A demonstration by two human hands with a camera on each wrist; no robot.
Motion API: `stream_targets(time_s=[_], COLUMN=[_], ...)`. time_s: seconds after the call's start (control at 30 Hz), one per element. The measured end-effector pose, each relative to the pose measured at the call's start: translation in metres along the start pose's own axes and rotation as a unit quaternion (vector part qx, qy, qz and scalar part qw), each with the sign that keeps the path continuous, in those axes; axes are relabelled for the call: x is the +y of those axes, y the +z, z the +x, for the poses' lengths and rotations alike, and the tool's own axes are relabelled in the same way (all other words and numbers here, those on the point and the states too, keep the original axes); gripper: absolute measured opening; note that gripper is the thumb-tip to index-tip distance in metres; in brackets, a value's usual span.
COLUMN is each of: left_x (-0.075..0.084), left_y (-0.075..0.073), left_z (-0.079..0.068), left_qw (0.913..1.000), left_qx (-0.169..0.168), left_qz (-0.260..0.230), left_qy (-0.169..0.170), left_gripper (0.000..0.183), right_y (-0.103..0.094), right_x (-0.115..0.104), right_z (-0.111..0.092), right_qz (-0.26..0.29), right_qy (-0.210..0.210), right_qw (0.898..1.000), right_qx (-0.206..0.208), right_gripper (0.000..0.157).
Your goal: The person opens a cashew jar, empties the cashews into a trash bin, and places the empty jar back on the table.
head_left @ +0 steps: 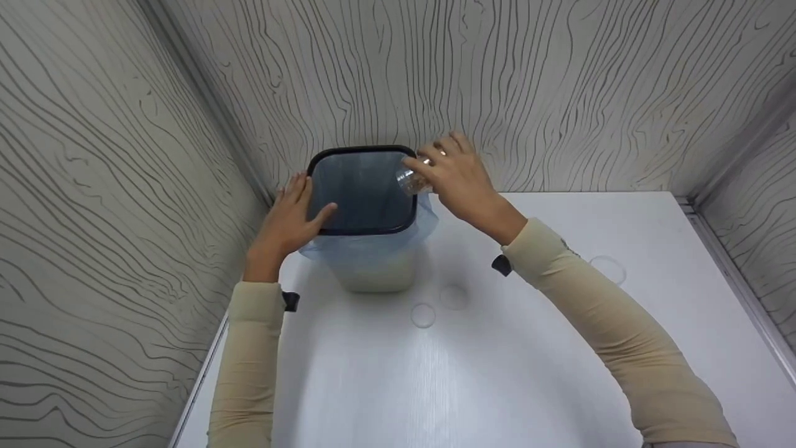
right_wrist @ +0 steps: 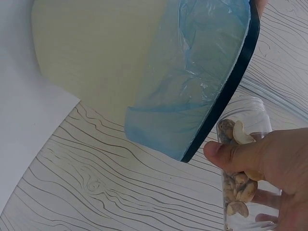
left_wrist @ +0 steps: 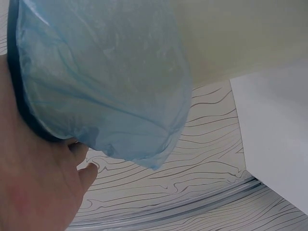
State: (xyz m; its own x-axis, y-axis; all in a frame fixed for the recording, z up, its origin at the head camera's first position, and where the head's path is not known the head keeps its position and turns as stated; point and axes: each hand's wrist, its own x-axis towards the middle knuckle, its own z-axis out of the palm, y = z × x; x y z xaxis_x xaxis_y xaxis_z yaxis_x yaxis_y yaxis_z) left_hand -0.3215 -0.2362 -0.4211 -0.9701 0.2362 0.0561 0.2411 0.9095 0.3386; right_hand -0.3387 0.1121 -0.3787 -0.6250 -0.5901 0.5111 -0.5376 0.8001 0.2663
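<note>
A pale bin [head_left: 379,277] with a dark rim [head_left: 367,231] is lined with a thin blue bag [head_left: 367,246], whose edge hangs outside. My left hand [head_left: 289,214] holds the bin's left rim, thumb over the opening and fingers along the outer side; in the left wrist view the hand [left_wrist: 38,178] sits against the rim. At the right rim, my right hand [head_left: 463,180] grips a clear jar [head_left: 412,180], its mouth end tilted toward the bin's opening. Cashews and other nuts [right_wrist: 238,187] show through the jar [right_wrist: 262,120] in the right wrist view.
Faint clear round outlines, perhaps lids or rings, lie on the white table [head_left: 528,373]: one ring [head_left: 423,305] in front of the bin and another ring [head_left: 608,258] beside the right sleeve. Wood-patterned panels [head_left: 497,74] stand close behind the bin and on both sides.
</note>
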Motion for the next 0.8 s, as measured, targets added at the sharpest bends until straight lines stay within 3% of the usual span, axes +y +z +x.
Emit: stream_targets(time_s=[0.3, 0.57, 0.8], left_x=[0.0003, 0.0004, 0.0012], left_y=[-0.0001, 0.0001, -0.0006], left_z=[0.0002, 0.0002, -0.001], left_qw=[1.0, 1.0, 1.0], left_qx=[0.004, 0.002, 0.0], left_qz=[-0.004, -0.004, -0.007], left_qy=[0.002, -0.003, -0.004], left_gripper=[0.095, 0.096, 0.096], right_y=[-0.0009, -0.0021, -0.0028], right_x=[-0.001, -0.0014, -0.0023], right_z=[0.0007, 0.0028, 0.0036], right_qz=[-0.022, 0.006, 0.013], right_qy=[-0.013, -0.019, -0.027], right_qw=[1.0, 1.0, 1.0], right_qx=[-0.003, 0.01, 0.005], right_gripper=[0.066, 0.054, 0.054])
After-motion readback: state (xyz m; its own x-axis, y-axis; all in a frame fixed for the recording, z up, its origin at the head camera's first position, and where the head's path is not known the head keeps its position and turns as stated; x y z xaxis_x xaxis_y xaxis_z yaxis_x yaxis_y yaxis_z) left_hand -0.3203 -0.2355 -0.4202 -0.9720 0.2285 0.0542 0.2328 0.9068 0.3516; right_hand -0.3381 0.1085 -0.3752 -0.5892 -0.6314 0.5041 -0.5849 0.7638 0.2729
